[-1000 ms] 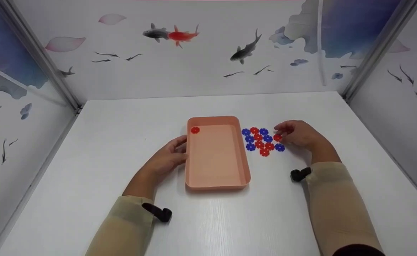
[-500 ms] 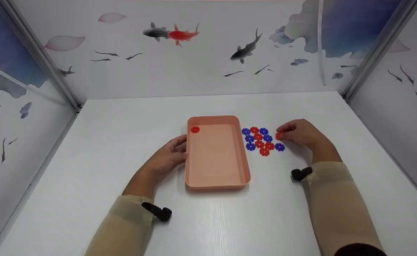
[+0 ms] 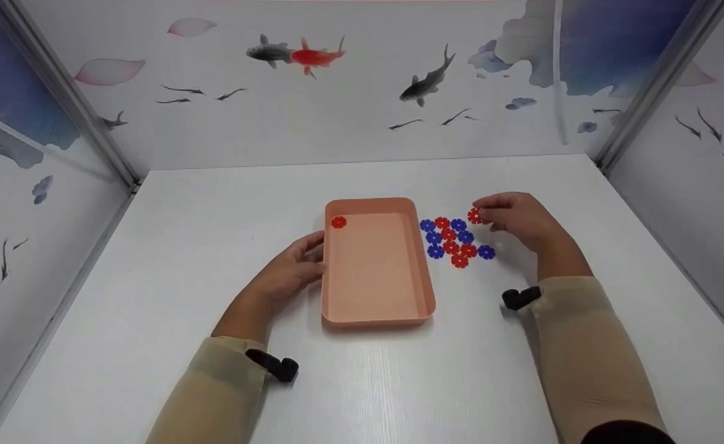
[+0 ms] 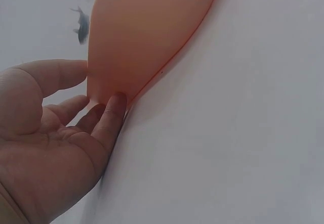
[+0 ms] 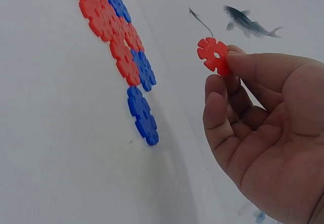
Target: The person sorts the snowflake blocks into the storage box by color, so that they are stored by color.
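Pinching red flower piece (image 3: 474, 215) by edge with right hand (image 3: 519, 219), held up off surface (image 3: 374, 382), near bunch of red and blue pieces (image 3: 449, 235). Could slip and drop, from gripping so little edge. Could bump bunch, if carried too low. Touching outside of pink tray (image 3: 374, 271) on left with loose fingers of left hand (image 3: 287, 276), not wrapped round. Could shove tray crooked, if pressing too hard. Could hit tray rim, if letting go of piece too soon.

7 red pcs (image 3: 338, 222), 6 blue pcs (image 3: 486, 251), 1 tray (image 3: 377, 271), 2 hands (image 3: 287, 271) (image 3: 519, 219)
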Tool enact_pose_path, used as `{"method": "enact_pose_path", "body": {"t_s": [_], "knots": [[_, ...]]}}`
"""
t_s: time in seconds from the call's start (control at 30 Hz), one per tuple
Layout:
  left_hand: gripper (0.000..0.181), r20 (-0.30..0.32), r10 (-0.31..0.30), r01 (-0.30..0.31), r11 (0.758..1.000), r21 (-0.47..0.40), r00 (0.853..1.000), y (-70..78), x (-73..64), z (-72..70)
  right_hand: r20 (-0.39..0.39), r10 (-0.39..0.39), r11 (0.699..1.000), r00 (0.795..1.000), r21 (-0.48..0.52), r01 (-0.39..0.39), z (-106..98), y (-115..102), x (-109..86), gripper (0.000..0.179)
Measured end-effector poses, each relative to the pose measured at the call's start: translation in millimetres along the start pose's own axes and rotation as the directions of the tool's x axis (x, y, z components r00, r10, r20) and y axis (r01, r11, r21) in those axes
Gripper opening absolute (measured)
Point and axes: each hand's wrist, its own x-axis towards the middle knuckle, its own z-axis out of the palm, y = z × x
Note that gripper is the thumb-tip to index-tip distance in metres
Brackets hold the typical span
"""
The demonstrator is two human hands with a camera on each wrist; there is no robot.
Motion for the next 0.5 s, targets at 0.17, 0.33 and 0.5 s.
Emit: {"method": "enact_pose_path", "body": {"t_s": [0.17, 0.33, 0.5], "knots": [[0.078, 0.007, 0.007, -0.007, 1.000, -0.006, 1.000, -0.2, 0.6, -0.1, 0.016, -0.054, 0.998, 0.998, 0.025, 0.054, 13, -17, -5.0, 0.040], [0.079, 0.042, 0.048, -0.047, 0.999, -0.021, 0.998, -1.5, 0.8, -0.5, 0.032, -0.108, 0.992, 0.994, 0.072, 0.106, 32, -36, -11.1, 0.035], [0.079, 0.028, 0.042, -0.041, 0.999, -0.027, 0.999, -2.3, 1.0, 0.3, 0.034, -0.148, 0.984, 0.988, 0.103, 0.144, 53, -56, -16.4, 0.030]]}}
